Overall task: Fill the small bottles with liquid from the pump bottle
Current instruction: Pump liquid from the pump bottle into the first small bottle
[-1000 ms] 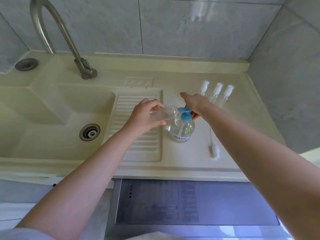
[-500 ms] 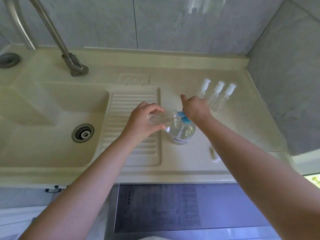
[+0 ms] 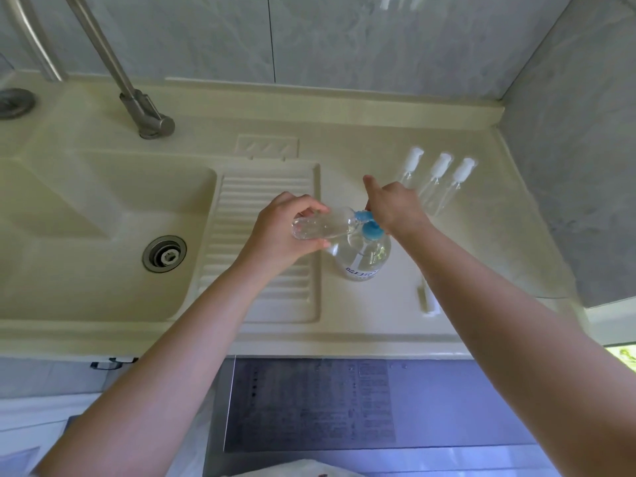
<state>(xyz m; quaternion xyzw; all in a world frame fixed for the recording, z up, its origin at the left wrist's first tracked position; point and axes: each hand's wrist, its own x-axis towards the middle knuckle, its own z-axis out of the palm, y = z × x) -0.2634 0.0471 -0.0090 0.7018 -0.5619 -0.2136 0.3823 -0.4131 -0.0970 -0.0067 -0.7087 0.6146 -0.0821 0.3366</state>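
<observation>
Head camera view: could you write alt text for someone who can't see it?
A person's left hand holds a small clear bottle sideways at the blue nozzle of a pump bottle while the right hand presses the pump, beside a sink.

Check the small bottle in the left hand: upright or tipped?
Tipped. The small bottle lies nearly sideways in the left hand, mouth at the pump bottle spout.

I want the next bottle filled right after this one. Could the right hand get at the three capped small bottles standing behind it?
Probably yes. The three capped small bottles stand just beyond the right hand, nothing between them, but it now presses the pump bottle head and must let go first.
</observation>
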